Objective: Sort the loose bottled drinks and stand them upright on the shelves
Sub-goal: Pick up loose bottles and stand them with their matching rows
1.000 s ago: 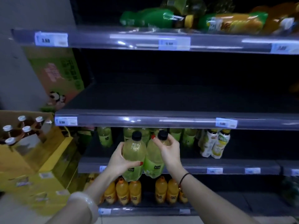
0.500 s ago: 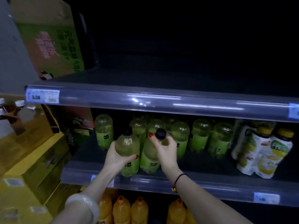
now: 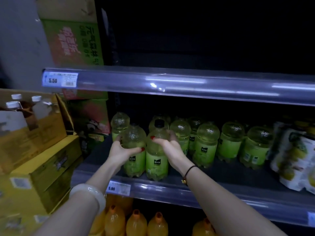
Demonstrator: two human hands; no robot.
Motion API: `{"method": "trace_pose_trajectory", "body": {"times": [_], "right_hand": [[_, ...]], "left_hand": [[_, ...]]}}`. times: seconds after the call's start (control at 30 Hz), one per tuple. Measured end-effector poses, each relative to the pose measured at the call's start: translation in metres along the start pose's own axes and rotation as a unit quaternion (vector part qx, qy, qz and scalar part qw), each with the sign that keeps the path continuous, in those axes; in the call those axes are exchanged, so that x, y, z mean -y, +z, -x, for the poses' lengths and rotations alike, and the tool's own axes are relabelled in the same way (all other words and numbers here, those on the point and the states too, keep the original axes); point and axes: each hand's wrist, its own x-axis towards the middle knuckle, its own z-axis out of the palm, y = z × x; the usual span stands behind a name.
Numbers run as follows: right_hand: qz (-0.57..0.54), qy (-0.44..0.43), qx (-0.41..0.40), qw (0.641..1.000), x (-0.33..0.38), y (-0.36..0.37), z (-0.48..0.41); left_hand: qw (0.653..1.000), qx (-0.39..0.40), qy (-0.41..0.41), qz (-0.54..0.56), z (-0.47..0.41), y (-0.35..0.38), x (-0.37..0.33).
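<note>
Two pale green bottled drinks with green labels stand upright side by side at the front of the middle shelf. My left hand is wrapped around the left green bottle. My right hand grips the right green bottle, whose black cap shows above my fingers. Behind and to the right, several matching green bottles stand upright in rows.
White-labelled yellow drink bottles lean at the shelf's right end. Orange bottles fill the shelf below. The shelf above looks dark and bare. Yellow cartons holding white-capped bottles stand at left, with a green carton behind.
Both hands have carried the two green bottles forward and down onto the middle shelf's front. The view has moved closer and lower, so the top shelf has left the frame.
</note>
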Motion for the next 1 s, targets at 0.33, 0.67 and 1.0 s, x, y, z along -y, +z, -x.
{"method": "trace_pose_trajectory", "body": {"times": [0.33, 0.67, 1.0], "right_hand": [[0.159, -0.134, -0.091, 0.974, -0.004, -0.004, 0.014], [0.271, -0.302, -0.081, 0.91, 0.106, -0.04, 0.084], [0.229, -0.333, -0.2, 0.893, 0.385, -0.121, 0.14]], "left_hand": [[0.958, -0.18, 0.161, -0.152, 0.035, 0.023, -0.017], [0.929, -0.034, 0.344, -0.134, 0.087, 0.039, -0.144], [0.925, -0.009, 0.374, -0.067, 0.097, 0.04, -0.447]]}}
